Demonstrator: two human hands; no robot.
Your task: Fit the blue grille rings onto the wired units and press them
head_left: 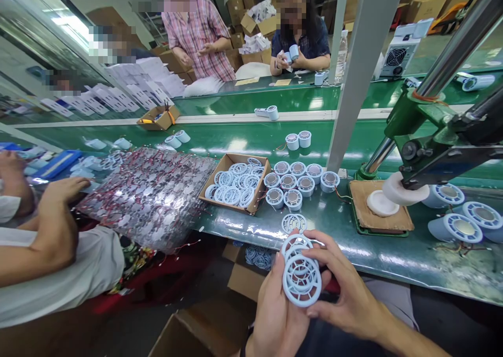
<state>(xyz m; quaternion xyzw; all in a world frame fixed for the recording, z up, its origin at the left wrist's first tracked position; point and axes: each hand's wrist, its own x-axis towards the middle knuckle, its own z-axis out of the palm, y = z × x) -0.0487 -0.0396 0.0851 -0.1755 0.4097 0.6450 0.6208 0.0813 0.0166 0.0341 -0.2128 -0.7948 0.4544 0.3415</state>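
Observation:
Both my hands hold a small stack of pale blue round fan grilles (pixel 301 273) in front of the green bench's near edge. My left hand (pixel 277 310) cups the stack from below. My right hand (pixel 343 289) pinches the front grille at its rim. One loose grille (pixel 293 222) lies on the bench just beyond. A cardboard box of several more grilles (pixel 237 181) stands further back on the left. Beside it sit several round blue motor housings (pixel 293 181).
A green hand press (pixel 428 137) with a white pad over a wooden block (pixel 379 213) stands at the right, with cone-shaped blue housings (pixel 456 226) beside it. A clear tray of wired parts (pixel 151 194) lies left, beside a co-worker's arm (pixel 55 226). Other people work across the belt.

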